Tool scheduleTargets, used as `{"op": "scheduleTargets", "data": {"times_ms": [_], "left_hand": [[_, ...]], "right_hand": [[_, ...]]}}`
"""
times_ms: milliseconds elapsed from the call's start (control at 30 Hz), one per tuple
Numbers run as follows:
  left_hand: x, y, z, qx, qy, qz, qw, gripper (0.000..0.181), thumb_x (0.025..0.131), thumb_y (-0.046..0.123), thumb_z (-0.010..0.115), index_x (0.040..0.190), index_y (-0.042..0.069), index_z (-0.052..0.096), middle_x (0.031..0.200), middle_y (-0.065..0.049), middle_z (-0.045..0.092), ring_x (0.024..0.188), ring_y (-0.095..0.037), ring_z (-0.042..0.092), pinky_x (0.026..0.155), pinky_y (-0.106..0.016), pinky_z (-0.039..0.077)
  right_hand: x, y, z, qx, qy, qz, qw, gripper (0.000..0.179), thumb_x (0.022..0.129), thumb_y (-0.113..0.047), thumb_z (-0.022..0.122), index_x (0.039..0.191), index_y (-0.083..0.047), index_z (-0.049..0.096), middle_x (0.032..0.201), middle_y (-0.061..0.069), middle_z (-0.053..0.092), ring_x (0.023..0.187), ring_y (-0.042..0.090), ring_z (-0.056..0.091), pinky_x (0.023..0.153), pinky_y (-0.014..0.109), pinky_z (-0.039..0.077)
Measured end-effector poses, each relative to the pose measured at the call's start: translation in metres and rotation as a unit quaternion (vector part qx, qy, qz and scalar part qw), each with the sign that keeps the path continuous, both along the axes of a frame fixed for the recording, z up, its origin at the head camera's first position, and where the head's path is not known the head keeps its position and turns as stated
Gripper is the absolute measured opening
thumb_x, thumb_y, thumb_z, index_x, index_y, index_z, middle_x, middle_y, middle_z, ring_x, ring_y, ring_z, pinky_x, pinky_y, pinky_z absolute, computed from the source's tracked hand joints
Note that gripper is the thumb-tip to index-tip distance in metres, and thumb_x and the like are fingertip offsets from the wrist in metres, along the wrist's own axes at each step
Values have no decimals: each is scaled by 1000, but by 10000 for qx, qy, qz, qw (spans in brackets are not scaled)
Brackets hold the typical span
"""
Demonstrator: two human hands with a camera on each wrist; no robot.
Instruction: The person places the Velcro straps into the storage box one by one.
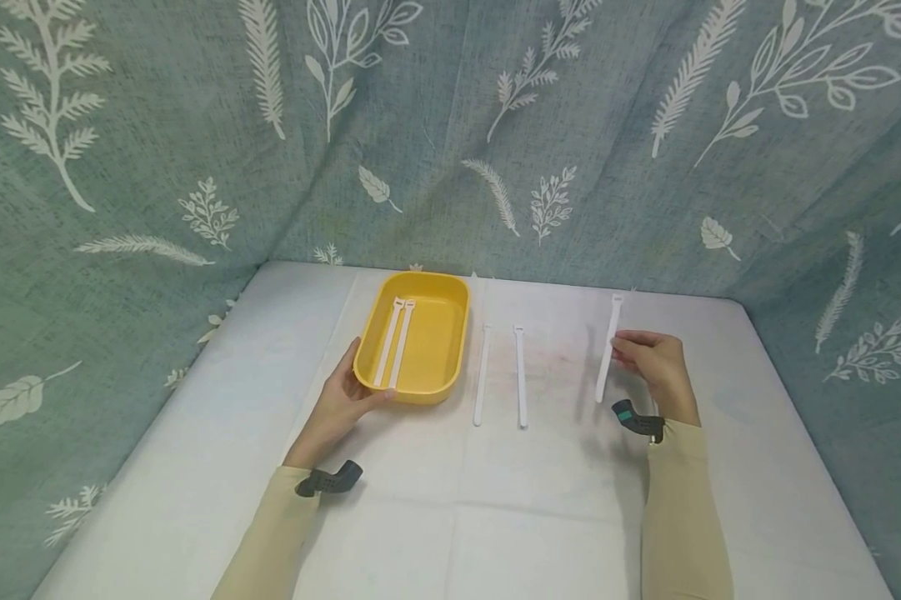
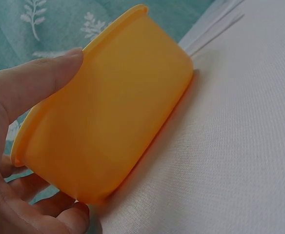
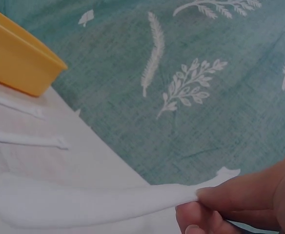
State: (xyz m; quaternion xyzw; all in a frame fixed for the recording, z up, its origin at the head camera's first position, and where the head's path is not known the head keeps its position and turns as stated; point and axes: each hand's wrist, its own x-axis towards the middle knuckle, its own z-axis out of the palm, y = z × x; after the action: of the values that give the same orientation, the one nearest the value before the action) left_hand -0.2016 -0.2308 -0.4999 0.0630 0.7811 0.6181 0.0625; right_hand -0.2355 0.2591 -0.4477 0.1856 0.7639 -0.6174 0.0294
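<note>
My left hand [image 1: 340,406] grips the near left corner of a yellow plastic tray [image 1: 438,392], thumb on the rim and fingers curled at its side and underside. Two white cable ties [image 1: 401,342], flat straps with a slotted head, lie side by side in the tray's left half. Between finger and thumb, my right hand [image 1: 656,367] pinches another white cable tie [image 1: 608,350], raised above the table at the right. That strap [image 3: 98,202] runs leftward, head end past the fingertips, in the right wrist view. The left wrist view shows the tray's outer wall [image 2: 108,107].
Two more white straps lie on the table right of the tray, one nearer the tray [image 1: 483,375] and one farther right [image 1: 521,375]. A white cloth [image 1: 450,533] covers the table. Green leaf-patterned fabric [image 1: 435,125] hangs behind and along both sides.
</note>
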Motion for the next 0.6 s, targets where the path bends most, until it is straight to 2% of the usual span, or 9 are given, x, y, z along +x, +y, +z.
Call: {"op": "scheduleTargets", "data": {"times_ms": [267,433,600], "left_hand": [[0,-3,-2,174,17,-53,9998,118,88,21,85,168,20,-2,177,-1,9,163,-27,17,131,-34,28],[0,-2,0,186,-11,-51,9998,118,87,26,85,168,25,-1,176,2,9,163,-23,17,131,-33,28],[2,-1,2,143,-50,-15,9999,119,87,28,86,168,28,0,176,3,9,163,-22,16,131,-32,28]], "right_hand": [[0,-10,7,-343,147,102,9993,46,98,-16,72,134,8,60,78,-16,70,73,-1,70,71,13,64],[1,-16,12,-481,305,189,9982,46,97,-14,73,134,10,59,80,-15,71,72,0,70,69,13,64],[-2,-28,17,-383,371,348,9980,49,97,-17,74,135,9,59,81,-15,71,75,0,71,72,13,64]]}}
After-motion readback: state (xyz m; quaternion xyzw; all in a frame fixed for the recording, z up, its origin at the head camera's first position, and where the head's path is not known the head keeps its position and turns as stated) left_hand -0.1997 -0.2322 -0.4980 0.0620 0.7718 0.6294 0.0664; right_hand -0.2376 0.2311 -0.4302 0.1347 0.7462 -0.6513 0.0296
